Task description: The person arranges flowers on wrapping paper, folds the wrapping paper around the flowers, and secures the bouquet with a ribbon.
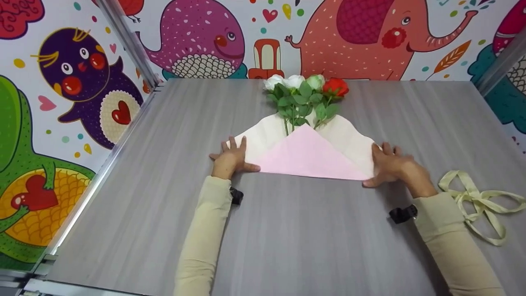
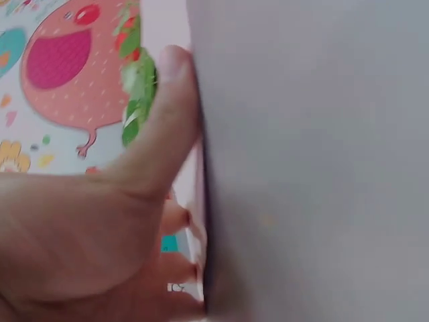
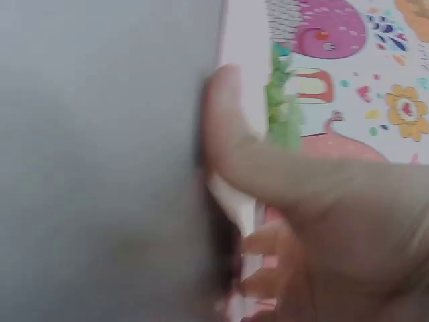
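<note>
A small bunch of white roses and one red rose (image 1: pixel 305 93) lies on the grey table (image 1: pixel 312 238), its stems tucked under wrapping paper. The cream sheet (image 1: pixel 263 135) has a pink flap (image 1: pixel 309 157) folded up over the stems into a triangle. My left hand (image 1: pixel 231 158) lies flat on the paper's left corner, fingers straight. At the right corner my right hand (image 1: pixel 389 164) presses down the same way. In the left wrist view the thumb (image 2: pixel 161 121) lies against the table, with green leaves (image 2: pixel 137 87) beyond. The right wrist view shows its thumb (image 3: pixel 228 127) and blurred leaves (image 3: pixel 285 107).
A cream ribbon (image 1: pixel 481 203) lies in loose loops near the table's right edge, beside my right forearm. Walls with cartoon animals close in the table at the back and both sides. Metal frame posts (image 1: pixel 127 41) stand at the back corners.
</note>
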The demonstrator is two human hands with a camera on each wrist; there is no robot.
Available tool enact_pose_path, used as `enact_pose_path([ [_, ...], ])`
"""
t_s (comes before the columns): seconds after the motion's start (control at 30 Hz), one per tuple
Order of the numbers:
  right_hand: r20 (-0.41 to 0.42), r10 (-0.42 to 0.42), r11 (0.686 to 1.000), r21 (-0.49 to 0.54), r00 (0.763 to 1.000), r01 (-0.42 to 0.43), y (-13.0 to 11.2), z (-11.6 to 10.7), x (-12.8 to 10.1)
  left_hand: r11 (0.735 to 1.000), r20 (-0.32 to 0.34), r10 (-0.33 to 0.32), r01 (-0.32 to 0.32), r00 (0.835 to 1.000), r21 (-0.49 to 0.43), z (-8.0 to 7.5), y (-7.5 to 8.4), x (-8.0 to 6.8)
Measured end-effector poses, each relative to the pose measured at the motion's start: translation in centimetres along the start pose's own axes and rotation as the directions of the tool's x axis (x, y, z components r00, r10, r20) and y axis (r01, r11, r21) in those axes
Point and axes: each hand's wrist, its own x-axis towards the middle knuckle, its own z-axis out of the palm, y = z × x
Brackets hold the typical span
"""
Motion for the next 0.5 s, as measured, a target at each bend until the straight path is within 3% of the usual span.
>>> enact_pose_path([
  [0.17, -0.006, -0.022, 0.999, -0.026, 1.000, 0.022, -3.4, -1.6, -0.9, 1.000, -0.001, -0.014, 0.014, 1.000, -0.023, -0.1, 0.1, -0.1],
  [0.27, -0.033, -0.072, 0.997, 0.016, 0.997, 0.073, -6.5, -2.3, -1.0, 0.999, 0.008, -0.021, 0.021, 1.000, -0.033, -0.2, 0.1, -0.2],
  [0.4, -0.114, -0.158, 0.984, 0.065, 0.981, 0.166, -10.1, -2.1, -0.1, 0.998, 0.019, -0.029, 0.030, 0.999, -0.053, -0.4, 0.2, -0.3],
  [0.5, -0.129, -0.206, 0.975, 0.060, 0.970, 0.215, -11.7, -1.3, 1.1, 0.998, 0.017, -0.023, 0.024, 1.000, -0.053, -0.4, 0.4, -0.1],
])
